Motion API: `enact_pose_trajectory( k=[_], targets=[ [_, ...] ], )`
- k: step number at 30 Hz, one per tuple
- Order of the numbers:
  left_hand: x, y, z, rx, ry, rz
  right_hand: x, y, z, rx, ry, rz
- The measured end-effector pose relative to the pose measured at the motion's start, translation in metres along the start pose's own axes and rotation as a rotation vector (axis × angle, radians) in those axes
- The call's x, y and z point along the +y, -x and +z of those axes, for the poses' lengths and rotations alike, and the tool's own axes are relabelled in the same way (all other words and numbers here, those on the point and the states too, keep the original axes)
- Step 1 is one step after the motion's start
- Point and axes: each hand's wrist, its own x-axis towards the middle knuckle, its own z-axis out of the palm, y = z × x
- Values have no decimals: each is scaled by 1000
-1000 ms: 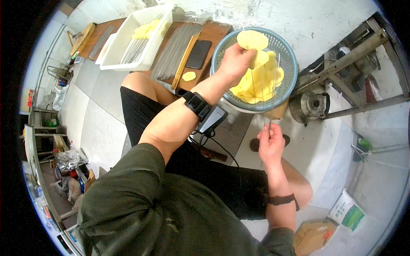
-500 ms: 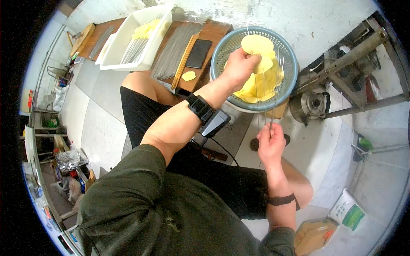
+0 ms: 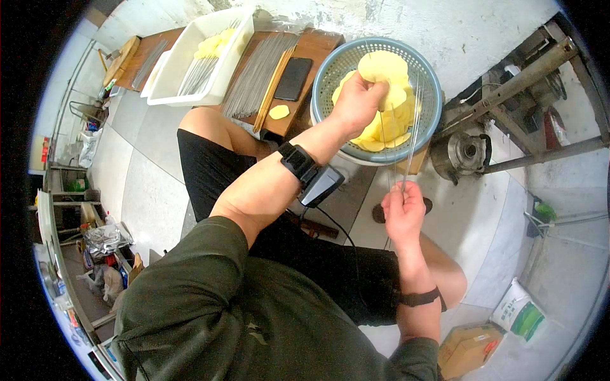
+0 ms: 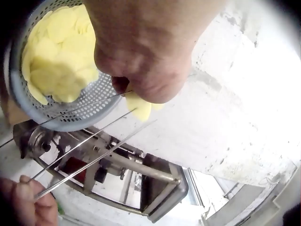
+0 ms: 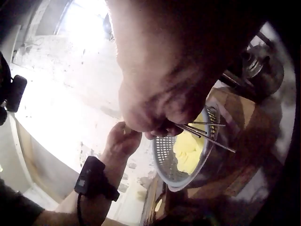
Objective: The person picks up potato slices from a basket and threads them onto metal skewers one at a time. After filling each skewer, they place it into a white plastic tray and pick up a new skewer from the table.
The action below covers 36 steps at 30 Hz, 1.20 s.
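In the head view my left hand point(image 3: 359, 105) pinches pale yellow potato slices point(image 3: 382, 68) over a blue-grey colander point(image 3: 323, 76). A thin metal skewer runs through the held slices, its tip standing out beyond the top one. Below the colander's near rim, my right hand point(image 3: 405, 209) grips several long metal skewers point(image 3: 413, 136) between thumb and fingers; they fan upward across the colander. More sliced potato point(image 4: 59, 52) is heaped inside it, seen in the left wrist view. The right wrist view shows the skewer ends point(image 5: 207, 134) protruding from my right fist; its fingers are mostly hidden.
On the wooden bench point(image 3: 327, 44) lie a row of loose skewers point(image 3: 260, 73), bamboo sticks point(image 3: 276, 82), a dark phone point(image 3: 293, 79) and one potato slice point(image 3: 279, 112). A white tub point(image 3: 238, 57) holds filled skewers. A metal kettle point(image 3: 460, 159) stands right of the colander, beside a metal frame point(image 3: 527, 82).
My left hand has shifted slightly right and down with the slices. The skewers in my right hand have swung a little; that hand stays at about the same place.
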Motion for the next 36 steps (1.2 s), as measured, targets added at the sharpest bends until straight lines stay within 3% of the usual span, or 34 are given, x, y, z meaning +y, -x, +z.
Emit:
enact_pose_trajectory(
  k=[6, 12, 14, 21, 36],
  targets=[
    [-11, 14, 3, -66, -92, -42, 0, -4, -1, 10, 18, -48],
    [-1, 9, 3, 43, 43, -96, 7, -4, -3, 30, 126, -150],
    [11, 1, 5, 86, 232, -193, 4, -2, -2, 31, 181, -177],
    [15, -4, 9, 102, 226, -206, 10, -4, -3, 51, 276, -283],
    [8, 2, 9, 138, 221, -286, 8, -6, -1, 58, 245, -260]
  ],
)
